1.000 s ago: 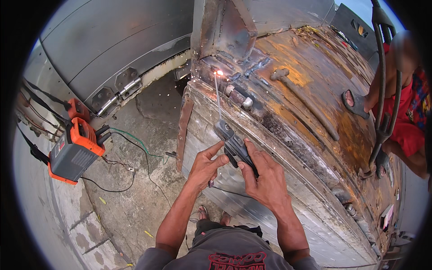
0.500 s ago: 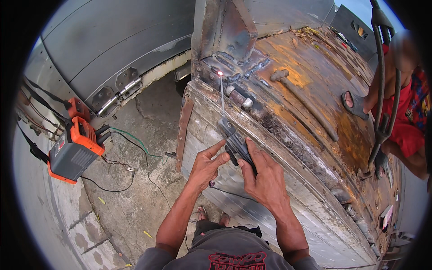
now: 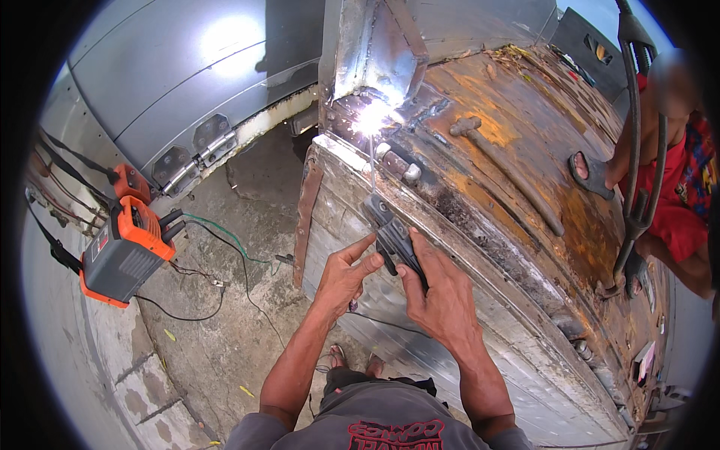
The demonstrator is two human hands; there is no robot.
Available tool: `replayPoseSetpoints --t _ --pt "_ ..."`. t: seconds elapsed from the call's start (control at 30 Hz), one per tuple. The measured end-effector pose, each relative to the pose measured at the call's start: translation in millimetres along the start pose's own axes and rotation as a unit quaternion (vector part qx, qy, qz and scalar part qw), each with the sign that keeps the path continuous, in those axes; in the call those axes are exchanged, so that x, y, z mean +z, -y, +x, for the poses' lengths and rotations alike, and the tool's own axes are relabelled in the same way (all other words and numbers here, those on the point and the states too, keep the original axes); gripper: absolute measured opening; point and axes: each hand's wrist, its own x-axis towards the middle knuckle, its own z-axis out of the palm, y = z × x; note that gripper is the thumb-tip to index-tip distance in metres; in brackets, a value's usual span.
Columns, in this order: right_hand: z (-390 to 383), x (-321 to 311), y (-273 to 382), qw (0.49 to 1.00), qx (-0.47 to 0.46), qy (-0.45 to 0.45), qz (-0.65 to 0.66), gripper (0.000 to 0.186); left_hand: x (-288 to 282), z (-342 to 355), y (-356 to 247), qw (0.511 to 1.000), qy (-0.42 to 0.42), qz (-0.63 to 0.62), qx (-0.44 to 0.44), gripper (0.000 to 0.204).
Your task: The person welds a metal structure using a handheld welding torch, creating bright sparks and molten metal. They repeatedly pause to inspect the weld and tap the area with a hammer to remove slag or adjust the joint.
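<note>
Both of my hands are closed on a dark electrode holder [image 3: 389,230]. My left hand [image 3: 341,281] grips its lower left side, and my right hand [image 3: 439,296] is wrapped round its handle from the right. A thin welding rod [image 3: 372,169] rises from the holder to a bright white arc [image 3: 373,116] with sparks, at the corner where an upright steel bracket [image 3: 379,45] meets the rusty metal surface. The glare hides the rod's tip. Just right of the rod, a cylindrical hinge [image 3: 397,163] lies along the edge.
An orange and grey welder [image 3: 124,259] hangs at left on straps near a grey steel panel [image 3: 187,67], its cables running over concrete. A hammer [image 3: 510,172] lies on the rusty surface. At right, a person in red [image 3: 667,225] sits or crouches beside dark metal bars [image 3: 637,210].
The small red glow at the rod's tip has become a large white arc lighting the bracket and panel. Holder and rod have shifted slightly right.
</note>
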Motion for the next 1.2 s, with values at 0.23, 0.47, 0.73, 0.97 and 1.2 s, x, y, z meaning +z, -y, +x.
replayPoseSetpoints --t 0.23,0.47,0.73,0.97,1.2 --pt "-0.5 1.5 -1.9 1.0 -0.01 -0.01 0.004 0.063 -0.7 0.5 1.7 1.0 0.003 -0.009 0.006 0.095" --pt "-0.1 1.5 -0.6 1.0 0.009 -0.002 -0.005 0.062 -0.2 0.2 0.7 1.0 0.0 -0.003 0.002 0.095" --pt "-1.8 3.6 -4.6 1.0 -0.012 -0.02 0.0 0.063 1.6 -0.1 -0.8 1.0 -0.007 0.008 0.006 0.095" --pt "-1.2 2.2 -4.0 1.0 -0.004 -0.01 -0.002 0.064 2.4 -1.3 -4.8 1.0 -0.008 0.016 -0.006 0.093" --pt "0.2 2.3 -9.4 0.999 -0.039 -0.029 -0.022 0.062 2.6 -0.4 -2.6 1.0 -0.006 0.015 0.019 0.099"
